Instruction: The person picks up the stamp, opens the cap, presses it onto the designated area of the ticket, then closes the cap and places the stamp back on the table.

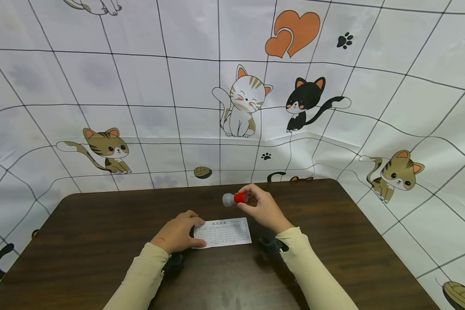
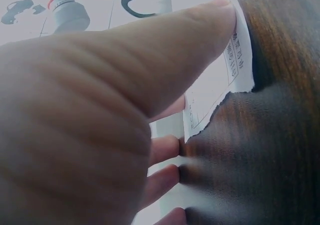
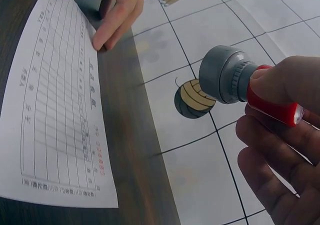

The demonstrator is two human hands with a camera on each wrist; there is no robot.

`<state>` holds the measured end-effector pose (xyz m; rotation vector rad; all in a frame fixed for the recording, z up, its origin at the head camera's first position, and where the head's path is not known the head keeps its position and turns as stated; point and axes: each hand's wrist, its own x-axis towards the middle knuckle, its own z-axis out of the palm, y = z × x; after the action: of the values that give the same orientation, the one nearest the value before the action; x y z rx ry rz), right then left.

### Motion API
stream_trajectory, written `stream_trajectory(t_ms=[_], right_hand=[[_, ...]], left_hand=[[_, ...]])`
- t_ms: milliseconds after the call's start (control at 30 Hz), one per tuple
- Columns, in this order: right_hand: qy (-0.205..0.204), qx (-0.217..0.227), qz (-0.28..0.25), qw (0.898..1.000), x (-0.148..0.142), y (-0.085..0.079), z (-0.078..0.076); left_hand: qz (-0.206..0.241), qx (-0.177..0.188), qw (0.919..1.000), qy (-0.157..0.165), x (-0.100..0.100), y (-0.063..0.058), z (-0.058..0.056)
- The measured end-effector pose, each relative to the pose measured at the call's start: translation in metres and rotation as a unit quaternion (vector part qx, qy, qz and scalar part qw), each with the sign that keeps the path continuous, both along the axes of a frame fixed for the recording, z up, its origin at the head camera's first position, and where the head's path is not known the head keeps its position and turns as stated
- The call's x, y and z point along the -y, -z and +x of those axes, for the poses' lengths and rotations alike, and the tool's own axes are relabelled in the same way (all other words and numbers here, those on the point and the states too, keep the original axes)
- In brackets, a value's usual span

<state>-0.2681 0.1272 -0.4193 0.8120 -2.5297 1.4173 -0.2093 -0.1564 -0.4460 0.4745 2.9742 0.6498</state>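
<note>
In the head view my right hand [image 1: 266,209] holds a small flashlight [image 1: 229,199] with a red barrel and a grey head, pointing left above the table. The right wrist view shows thumb and fingers pinching the red barrel of the flashlight [image 3: 220,77]; its lower fingers are spread. A printed paper slip [image 1: 224,232] with a ruled table lies on the wood below. My left hand [image 1: 178,232] rests at its left end, thumb on one corner and a finger at the other. In the left wrist view, the slip [image 2: 210,92] has a torn edge near the thumb.
The dark wooden table [image 1: 116,224] stretches out around both hands. Behind it and at its right side hangs a white gridded curtain [image 1: 170,125] printed with cartoon cats. A dark band [image 1: 271,243] is at the right wrist.
</note>
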Motion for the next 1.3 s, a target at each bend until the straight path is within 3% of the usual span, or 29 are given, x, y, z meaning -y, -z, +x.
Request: stream_trajectory(t_ms=[567, 900, 1133, 1300], right_hand=[[-0.032, 0.015, -0.016, 0.999, 0.007, -0.002, 0.009], [-0.053, 0.016, -0.011, 0.998, 0.017, -0.027, 0.029], [-0.052, 0.025, -0.010, 0.998, 0.016, -0.006, 0.016], [-0.064, 0.018, -0.019, 0.998, 0.014, -0.001, 0.012]], left_hand=[[0.000, 0.002, 1.0000, 0.006, 0.000, 0.001, -0.001], [-0.010, -0.002, 0.9999, 0.006, 0.001, 0.000, -0.001], [-0.014, 0.005, 0.9998, 0.010, 0.002, -0.002, -0.003], [-0.002, -0.009, 0.9999, 0.010, 0.004, -0.006, -0.008]])
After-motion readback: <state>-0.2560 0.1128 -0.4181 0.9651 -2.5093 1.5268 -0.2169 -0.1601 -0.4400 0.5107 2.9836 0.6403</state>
